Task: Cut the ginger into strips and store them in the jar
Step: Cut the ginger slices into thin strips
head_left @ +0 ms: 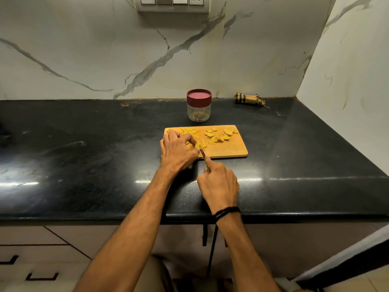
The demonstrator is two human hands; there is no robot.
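The black stone bench (84,144) spreads out beneath both forearms, and a wooden board (229,149) lies on it under and just beyond the knuckles. Farther out from the hands, past the board's far edge, the clear jar (198,111) stands upright with its dark red lid (199,95) on. Whether anything lies at its bottom is too faint to tell. A rolled checked cloth (249,99) sits well off to the right of the right hand, against the wall. The left hand (176,152) rests on the board's near left corner, fingers curled down to pin a small ginger piece (197,145). The right hand (219,184) sits nearer the bench edge, wrapped round the handle of a knife (202,153) with the forefinger stretched along its back. The blade meets the ginger right beside the left fingertips. Finished strips (189,130) lie just beyond the left hand's fingers, and round slices (219,135) wait uncut out to the right of the blade. The step in hand looks like slicing rounds into strips, with perhaps half of them done. The next move calls for short, careful cuts close to the pinning fingers, then drawing a fresh slice in from the right. The lid must come off before anything is stored.
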